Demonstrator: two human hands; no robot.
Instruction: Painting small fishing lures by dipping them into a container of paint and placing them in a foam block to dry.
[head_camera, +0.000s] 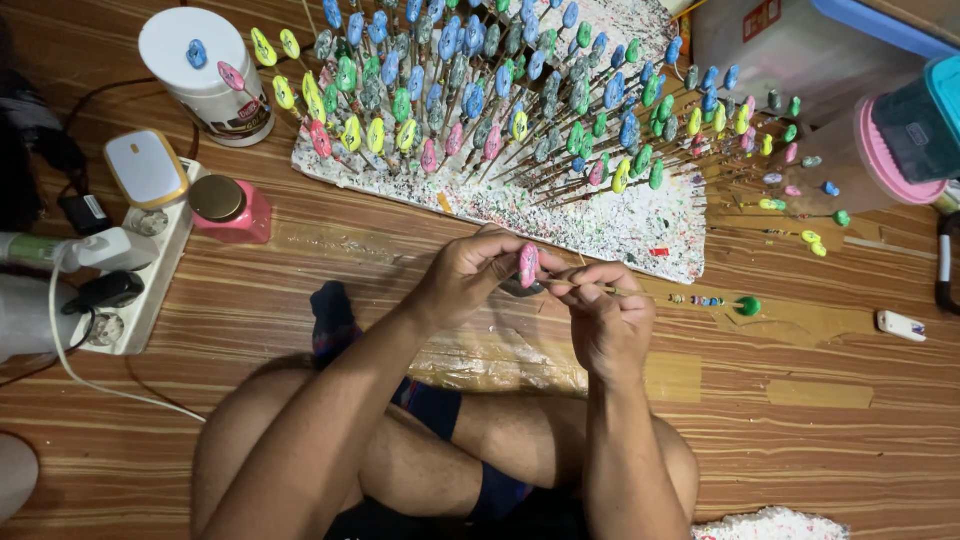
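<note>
**Pink piece pinched between two hands above the floor**

The left hand (470, 272) curls closed around a small pink oval painted piece (528, 264), fingertips pinching it; whatever dark bit sits beneath it is too hidden to make out; the right hand (605, 318) is closed on a thin wooden stick (600, 291) whose near end vanishes among the fingers. Both hover over the striped wooden floor (800, 440), just before a white paint-spattered foam board (630, 225) bristling with coloured pieces on sticks, its top cut off; a green-tipped stick (747, 306) lies to the right.
</note>
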